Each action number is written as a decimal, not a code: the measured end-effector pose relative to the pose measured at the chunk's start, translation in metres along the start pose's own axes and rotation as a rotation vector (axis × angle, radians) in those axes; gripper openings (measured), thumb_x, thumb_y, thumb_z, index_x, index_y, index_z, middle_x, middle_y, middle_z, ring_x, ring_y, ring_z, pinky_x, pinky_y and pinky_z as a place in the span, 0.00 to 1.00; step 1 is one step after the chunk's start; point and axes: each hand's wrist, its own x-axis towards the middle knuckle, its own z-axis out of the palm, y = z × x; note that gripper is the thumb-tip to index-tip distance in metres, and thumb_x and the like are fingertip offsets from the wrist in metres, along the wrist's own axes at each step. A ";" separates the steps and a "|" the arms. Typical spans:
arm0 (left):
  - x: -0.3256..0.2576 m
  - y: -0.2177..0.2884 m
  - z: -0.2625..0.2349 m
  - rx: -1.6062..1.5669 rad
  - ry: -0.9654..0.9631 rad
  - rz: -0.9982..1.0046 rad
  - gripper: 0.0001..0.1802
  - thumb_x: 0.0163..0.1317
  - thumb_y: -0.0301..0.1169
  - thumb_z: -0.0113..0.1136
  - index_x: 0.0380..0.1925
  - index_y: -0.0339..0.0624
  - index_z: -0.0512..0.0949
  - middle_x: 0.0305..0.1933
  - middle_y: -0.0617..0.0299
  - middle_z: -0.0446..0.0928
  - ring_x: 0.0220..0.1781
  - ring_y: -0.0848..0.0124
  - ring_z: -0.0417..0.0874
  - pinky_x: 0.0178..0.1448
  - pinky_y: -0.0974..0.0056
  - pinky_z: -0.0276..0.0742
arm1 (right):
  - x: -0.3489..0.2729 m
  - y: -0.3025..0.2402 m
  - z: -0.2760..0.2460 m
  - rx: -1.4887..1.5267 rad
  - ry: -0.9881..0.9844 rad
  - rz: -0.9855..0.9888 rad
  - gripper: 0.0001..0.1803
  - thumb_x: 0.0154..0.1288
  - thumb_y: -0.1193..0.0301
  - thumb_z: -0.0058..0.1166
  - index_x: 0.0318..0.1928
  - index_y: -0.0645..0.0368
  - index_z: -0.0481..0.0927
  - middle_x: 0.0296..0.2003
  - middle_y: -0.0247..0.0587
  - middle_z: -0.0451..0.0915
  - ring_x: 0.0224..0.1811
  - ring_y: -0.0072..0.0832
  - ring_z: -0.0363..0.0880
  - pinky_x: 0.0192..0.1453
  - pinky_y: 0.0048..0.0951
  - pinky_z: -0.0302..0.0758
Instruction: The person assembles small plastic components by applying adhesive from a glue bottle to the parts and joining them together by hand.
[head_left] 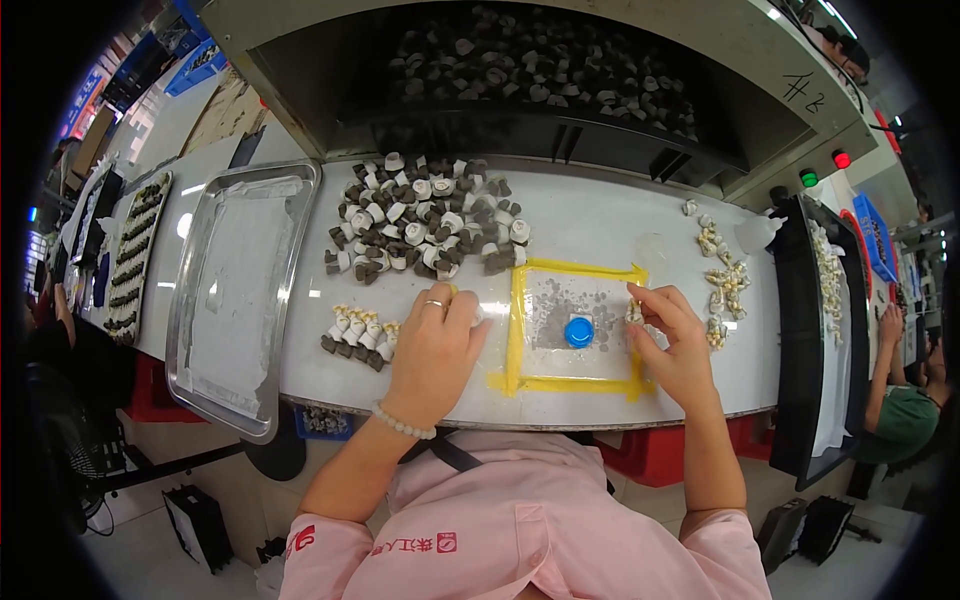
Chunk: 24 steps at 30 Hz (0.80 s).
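My left hand [437, 345], with a ring and a beaded bracelet, is closed; a bit of something whitish shows at its fingertips, mostly hidden. Beside it stands a short cluster of small white figurines [362, 332] with yellowish tops and dark grey bases. Between thumb and forefinger my right hand [678, 345] pinches a small cream-and-gold piece [634, 312], over the right edge of a square outlined in yellow tape [516, 335]. Within that square, a round blue cap [579, 332] sits on a clear sheet with wet-looking spots [560, 300].
A heap of white-and-grey pieces [430, 215] lies behind my left hand. More cream-and-gold pieces [727, 285] lie at the right, near a white bottle [757, 233]. A metal tray [309, 190] stands left, a black tray [790, 400] right. An open-fronted cabinet [290, 90] spans the back.
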 end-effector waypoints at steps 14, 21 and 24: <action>-0.027 0.011 -0.022 -0.076 -0.180 0.094 0.23 0.52 0.26 0.66 0.50 0.33 0.75 0.35 0.54 0.69 0.34 0.58 0.73 0.38 0.59 0.71 | -0.016 0.015 -0.005 -0.086 -0.062 0.001 0.09 0.52 0.82 0.60 0.34 0.62 0.75 0.35 0.40 0.77 0.37 0.31 0.78 0.40 0.27 0.75; -0.029 0.004 -0.020 -0.225 -0.191 -0.003 0.17 0.51 0.22 0.66 0.43 0.34 0.78 0.40 0.53 0.73 0.39 0.62 0.77 0.44 0.63 0.74 | -0.003 0.007 -0.007 -0.293 -0.043 -0.218 0.13 0.49 0.79 0.63 0.37 0.60 0.79 0.35 0.40 0.78 0.39 0.37 0.77 0.44 0.33 0.75; -0.034 0.006 -0.016 -0.422 -0.154 -0.059 0.17 0.51 0.21 0.67 0.43 0.33 0.77 0.43 0.55 0.75 0.42 0.65 0.78 0.46 0.66 0.75 | 0.001 0.014 -0.007 -0.346 -0.086 -0.294 0.13 0.48 0.77 0.64 0.38 0.59 0.81 0.35 0.39 0.78 0.39 0.36 0.76 0.45 0.34 0.75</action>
